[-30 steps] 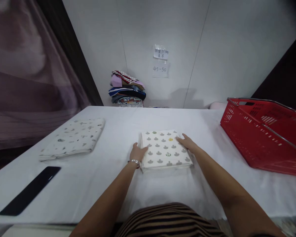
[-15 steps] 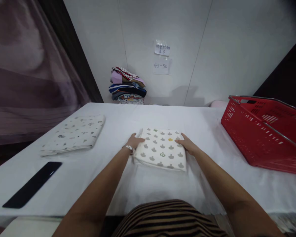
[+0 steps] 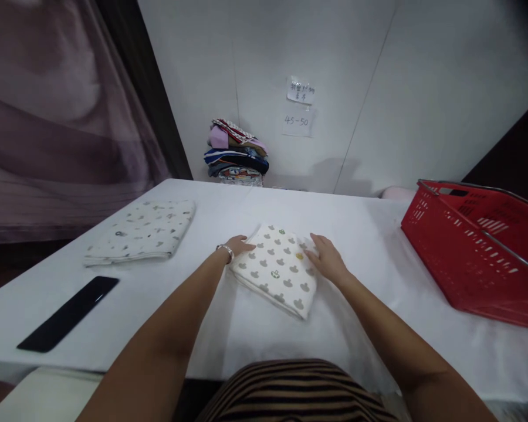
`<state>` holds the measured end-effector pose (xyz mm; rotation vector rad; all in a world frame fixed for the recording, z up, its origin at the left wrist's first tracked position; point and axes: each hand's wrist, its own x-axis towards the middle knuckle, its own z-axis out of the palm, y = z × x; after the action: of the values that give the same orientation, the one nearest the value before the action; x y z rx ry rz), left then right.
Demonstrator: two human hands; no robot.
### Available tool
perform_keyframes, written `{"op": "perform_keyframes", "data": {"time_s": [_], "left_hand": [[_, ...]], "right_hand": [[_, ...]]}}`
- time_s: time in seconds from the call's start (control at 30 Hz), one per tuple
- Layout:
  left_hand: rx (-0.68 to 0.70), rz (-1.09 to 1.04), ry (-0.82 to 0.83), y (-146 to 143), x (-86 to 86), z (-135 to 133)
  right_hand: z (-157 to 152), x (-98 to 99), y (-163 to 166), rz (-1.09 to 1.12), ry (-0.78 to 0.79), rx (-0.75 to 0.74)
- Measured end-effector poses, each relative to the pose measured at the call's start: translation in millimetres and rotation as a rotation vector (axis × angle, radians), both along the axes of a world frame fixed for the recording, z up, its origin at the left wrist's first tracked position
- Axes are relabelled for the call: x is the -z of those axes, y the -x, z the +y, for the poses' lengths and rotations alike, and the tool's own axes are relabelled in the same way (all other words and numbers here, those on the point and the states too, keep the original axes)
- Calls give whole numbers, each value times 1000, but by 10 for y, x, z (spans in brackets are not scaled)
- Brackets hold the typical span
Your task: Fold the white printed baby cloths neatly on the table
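Your grey-motif cloth (image 3: 276,266) lies askew on the surface (image 3: 356,220), between your left grip (image 3: 239,245) and right grip (image 3: 328,261). Folding looks done; alignment does not. Left: thumb over cloth edge, hold unclear. Right: loosely spread at opposite edge, no clasp seen.

A pale sheet (image 3: 297,129) on the wall (image 3: 334,58) reads "45-50", two numbers joined by a dash, handwritten in dark strokes on a single line. Just above it on the same wall, a white note (image 3: 298,98) carries two rows of handwritten characters that look Chinese, the upper row longer than the lower and running at a slight slant; they are too small and blurred to be read with certainty.
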<state>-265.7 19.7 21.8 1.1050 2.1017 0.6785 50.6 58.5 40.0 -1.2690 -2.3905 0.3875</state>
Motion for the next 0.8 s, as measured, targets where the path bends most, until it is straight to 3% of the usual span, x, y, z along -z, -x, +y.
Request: {"op": "perform_keyframes", "data": {"time_s": [0.1,0.2,0.33,0.57,0.7,0.8], "left_hand": [[3,29,-22,1,20,-37],[13,36,-63,-4,68,-129],[56,19,-138,-24,115,-252],[48,4,-157,-46,104,-240],[25,0,-155,13,78,-261],[8,4,-168,97,56,-371]], "right_hand": [[11,48,212,-99,-25,-167],[31,259,326,-252,51,-168],[81,439,319,-304,23,-148],[-140,186,419,-284,105,-193],[-414,244,526,-292,98,-369],[-490,320,531,-310,94,-398]]}}
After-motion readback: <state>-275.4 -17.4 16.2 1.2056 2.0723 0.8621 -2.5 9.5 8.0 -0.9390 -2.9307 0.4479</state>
